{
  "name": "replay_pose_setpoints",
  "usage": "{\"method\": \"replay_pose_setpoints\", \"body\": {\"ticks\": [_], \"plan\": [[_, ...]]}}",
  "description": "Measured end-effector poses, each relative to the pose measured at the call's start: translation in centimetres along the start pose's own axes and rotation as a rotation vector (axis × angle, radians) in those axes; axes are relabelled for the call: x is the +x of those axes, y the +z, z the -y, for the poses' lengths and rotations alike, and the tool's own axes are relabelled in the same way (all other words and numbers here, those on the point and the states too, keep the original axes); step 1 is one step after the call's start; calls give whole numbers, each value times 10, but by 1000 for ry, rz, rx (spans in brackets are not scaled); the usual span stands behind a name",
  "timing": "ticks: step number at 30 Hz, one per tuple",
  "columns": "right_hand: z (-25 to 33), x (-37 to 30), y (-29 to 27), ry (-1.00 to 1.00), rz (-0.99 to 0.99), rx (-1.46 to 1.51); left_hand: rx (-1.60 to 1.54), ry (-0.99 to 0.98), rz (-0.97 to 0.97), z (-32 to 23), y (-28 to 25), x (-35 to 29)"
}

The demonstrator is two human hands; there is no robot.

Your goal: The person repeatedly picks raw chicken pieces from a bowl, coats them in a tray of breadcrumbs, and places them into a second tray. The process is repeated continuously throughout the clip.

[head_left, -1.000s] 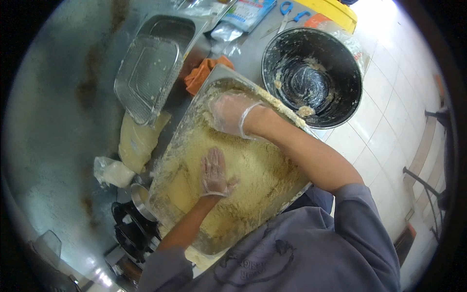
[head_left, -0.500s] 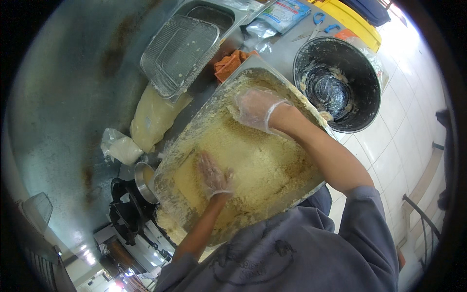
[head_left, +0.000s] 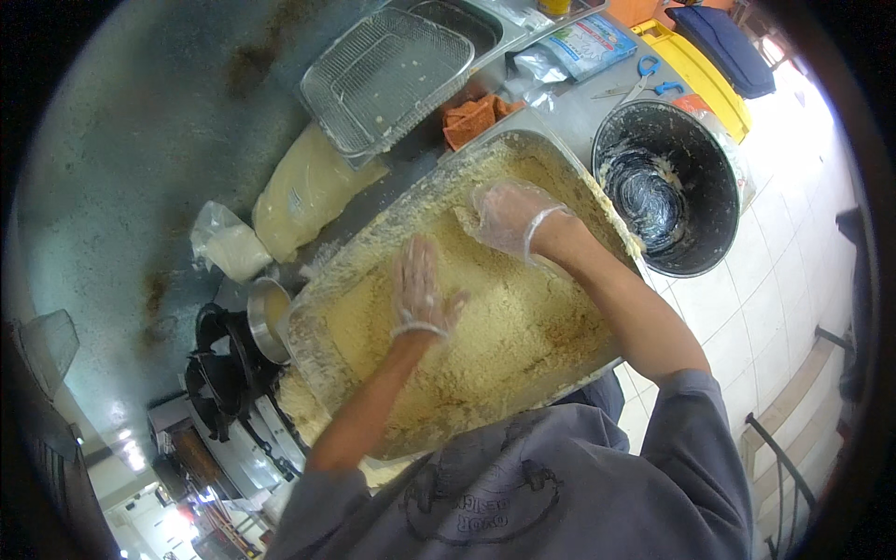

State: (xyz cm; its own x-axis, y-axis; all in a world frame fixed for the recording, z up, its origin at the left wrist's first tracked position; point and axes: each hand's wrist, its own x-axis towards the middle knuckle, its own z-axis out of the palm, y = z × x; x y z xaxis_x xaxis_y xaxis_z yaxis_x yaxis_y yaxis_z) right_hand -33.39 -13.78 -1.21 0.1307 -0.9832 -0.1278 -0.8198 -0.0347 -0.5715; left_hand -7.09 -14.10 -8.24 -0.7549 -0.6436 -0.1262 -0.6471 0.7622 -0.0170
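Note:
A deep metal pan [head_left: 308, 322] holds pale yellow, crumbly flour-like breading [head_left: 504, 313] that also crusts its walls. My left hand [head_left: 422, 289], in a clear plastic glove, lies flat on the breading with the fingers stretched out and the thumb apart. Toward the pan's far right side, my right hand [head_left: 518, 217] touches the breading, back upward, in the same kind of glove. Its fingers bend down and their ends are hidden, so whether it grips anything does not show.
Right of the pan stands a black bucket [head_left: 714, 201] with whitish residue. Beyond lie an orange cloth [head_left: 473, 119], blue-handled scissors [head_left: 642, 78] and a wire basket [head_left: 387, 79]. Bags of pale powder [head_left: 303, 191] and a metal bowl [head_left: 266, 322] sit along the left side.
My left hand has moved farther up the pan across the breading, still flat. My right hand stays near the same place in the pan. The whole view has shifted and turned slightly.

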Motion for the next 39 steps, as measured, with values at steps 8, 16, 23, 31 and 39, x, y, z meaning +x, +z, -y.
{"method": "replay_pose_setpoints", "body": {"ticks": [8,16,23,31,39], "plan": [[-13,2,-3,147,-35,52,-191,228,-45,14,19,15],[14,-4,-21,43,57,-43,68,149,329,-21,-4,26],[7,-2,-13,58,64,6,-272,326,221,-77,6,37],[11,-9,-13,-45,-2,24,-82,270,280,-77,-9,36],[10,9,9,-52,122,-110,-576,50,-355,-56,-61,-39]]}}
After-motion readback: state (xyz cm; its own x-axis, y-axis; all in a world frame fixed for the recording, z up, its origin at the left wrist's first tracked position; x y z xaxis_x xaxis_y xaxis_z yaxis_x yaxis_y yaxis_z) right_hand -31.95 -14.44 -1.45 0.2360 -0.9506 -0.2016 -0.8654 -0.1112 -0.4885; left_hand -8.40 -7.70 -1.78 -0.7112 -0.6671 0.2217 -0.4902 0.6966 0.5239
